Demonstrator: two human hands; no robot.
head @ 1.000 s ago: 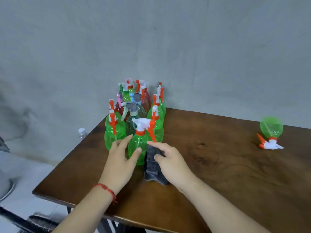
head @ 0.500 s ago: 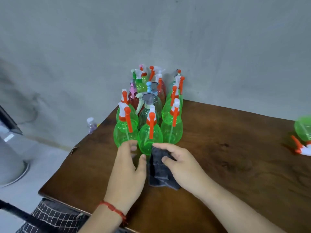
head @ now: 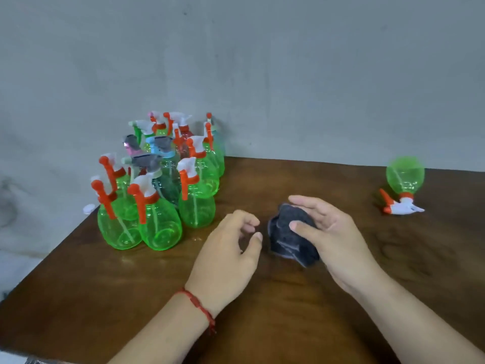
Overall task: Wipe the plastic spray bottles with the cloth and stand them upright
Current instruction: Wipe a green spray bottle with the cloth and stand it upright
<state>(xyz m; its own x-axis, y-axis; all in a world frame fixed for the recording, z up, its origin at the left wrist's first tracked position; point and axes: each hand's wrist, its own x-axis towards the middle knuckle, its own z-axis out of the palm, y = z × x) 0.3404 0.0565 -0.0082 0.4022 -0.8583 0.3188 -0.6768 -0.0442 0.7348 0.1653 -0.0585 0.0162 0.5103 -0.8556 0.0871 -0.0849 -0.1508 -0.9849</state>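
Right hand (head: pixel 338 240) has its fingers round the cloth (head: pixel 287 241), left hand (head: pixel 231 248) fingers loosely curled and empty, tipped-over bottle (head: pixel 404 178) at 2 o'clock.

The standing spray bottles (head: pixel 160 224) were mostly clear green with white heads and orange triggers; a few had grey, pale blue or pink heads. The lying bottle (head: pixel 405 177) was the same green, white and orange, and the cloth (head: pixel 286 240) dark grey. The table (head: pixel 288 311) was dark brown with wood grain, the wall (head: pixel 262 74) plain grey, the wrist string (head: pixel 199 306) red.
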